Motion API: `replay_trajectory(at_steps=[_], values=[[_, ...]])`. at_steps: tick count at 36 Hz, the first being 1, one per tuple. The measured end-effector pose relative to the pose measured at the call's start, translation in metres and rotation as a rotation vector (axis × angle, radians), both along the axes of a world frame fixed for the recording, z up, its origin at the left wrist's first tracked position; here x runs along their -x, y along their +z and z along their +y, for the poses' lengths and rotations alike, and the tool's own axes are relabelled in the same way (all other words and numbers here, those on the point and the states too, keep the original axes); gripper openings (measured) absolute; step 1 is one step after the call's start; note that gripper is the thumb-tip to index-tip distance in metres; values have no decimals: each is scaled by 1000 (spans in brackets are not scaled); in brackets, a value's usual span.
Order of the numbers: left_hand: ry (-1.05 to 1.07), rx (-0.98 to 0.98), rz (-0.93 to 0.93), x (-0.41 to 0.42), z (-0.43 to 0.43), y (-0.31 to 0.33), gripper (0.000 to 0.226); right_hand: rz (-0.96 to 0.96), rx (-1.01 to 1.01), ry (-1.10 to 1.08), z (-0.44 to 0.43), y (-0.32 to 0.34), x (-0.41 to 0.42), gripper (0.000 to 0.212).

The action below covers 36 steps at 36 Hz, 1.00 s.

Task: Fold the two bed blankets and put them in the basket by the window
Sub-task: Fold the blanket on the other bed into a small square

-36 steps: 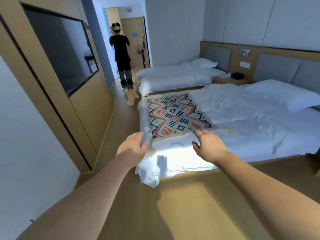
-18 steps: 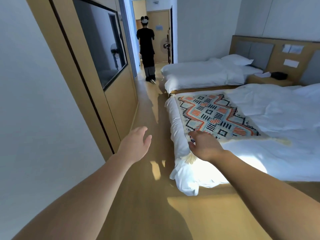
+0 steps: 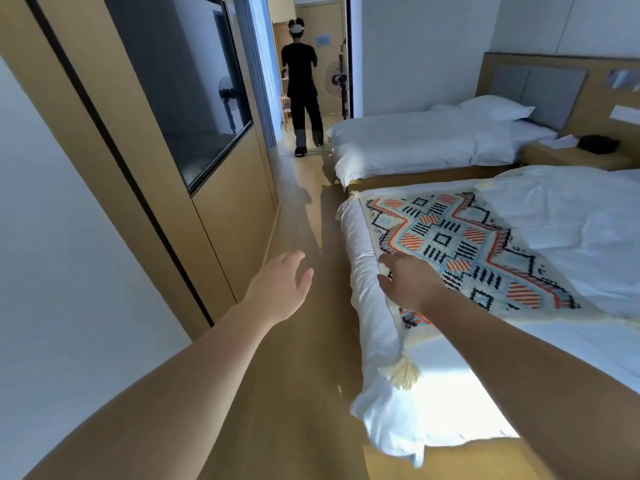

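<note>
A patterned blanket (image 3: 460, 247) in orange, blue and black with cream tassels lies spread flat across the foot of the near bed (image 3: 588, 237). My right hand (image 3: 408, 282) hovers over its near left edge, fingers apart, holding nothing. My left hand (image 3: 282, 289) is out over the aisle floor to the left of the bed, open and empty. A cream tassel (image 3: 403, 370) hangs at the blanket's near corner. No second blanket and no basket are in view.
A wooden aisle floor (image 3: 304, 341) runs between the bed and a wood-panelled wall (image 3: 221, 216) with a dark screen. A second white bed (image 3: 433, 140) stands beyond. A person in black (image 3: 303, 88) walks away near the doorway beside a standing fan (image 3: 337, 81). A nightstand (image 3: 575, 154) sits between the beds.
My view has swung left and moved along the bed's foot. My left hand left the blanket's corner and now hangs over the aisle. My right hand slid to the blanket's left edge.
</note>
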<state>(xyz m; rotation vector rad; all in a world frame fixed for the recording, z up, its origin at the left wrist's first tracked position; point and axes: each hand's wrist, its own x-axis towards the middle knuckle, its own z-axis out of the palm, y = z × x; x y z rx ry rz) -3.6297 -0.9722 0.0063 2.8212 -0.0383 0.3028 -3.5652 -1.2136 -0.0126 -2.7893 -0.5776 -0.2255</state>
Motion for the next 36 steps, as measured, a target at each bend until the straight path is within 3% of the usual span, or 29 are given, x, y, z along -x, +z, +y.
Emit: replay_trajectory(at_steps=[12,17,28,32,36], values=[[-66,-9,29,-162,-3,0,51,83,25,-77,-3,-6,-144,38],[-174,-1,53,-232,-12,-9,49,158,54,-208,-12,-17,-188,45],[-524,127,89,-404,-6,-34,43,212,8,-606,-6,-36,-276,37],[-671,104,98,-454,3,-37,47,251,33,-722,5,-39,-295,17],[-728,39,136,-500,-10,-37,47,248,25,-829,6,-39,-302,27]])
